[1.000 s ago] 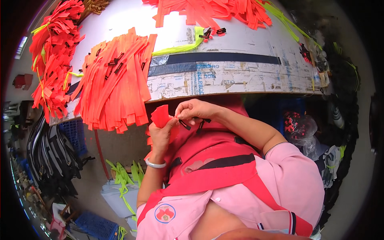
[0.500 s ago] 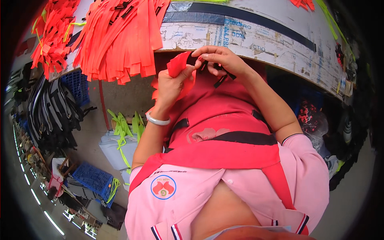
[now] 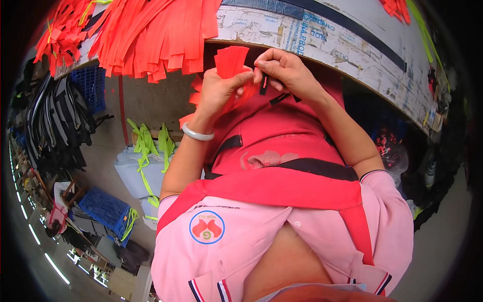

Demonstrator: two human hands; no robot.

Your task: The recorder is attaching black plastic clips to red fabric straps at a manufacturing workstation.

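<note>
orange strips (image 3: 156,35) on table edge (image 3: 322,40) | blue crate (image 3: 108,209) on floor | black straps (image 3: 55,121) left

Seen from a single fisheye camera worn on the worker's head, the view drops steeply down the pink shirt (image 3: 282,236) and red apron (image 3: 282,151) to the left hand (image 3: 221,90) and right hand (image 3: 284,70), both close to the lens. It faces forward and down toward the edge of the work surface (image 3: 322,35), which bends across the top of the picture. The floor (image 3: 151,100) falls away at the left, curving toward the dark rim. No second view overlaps it.
</note>
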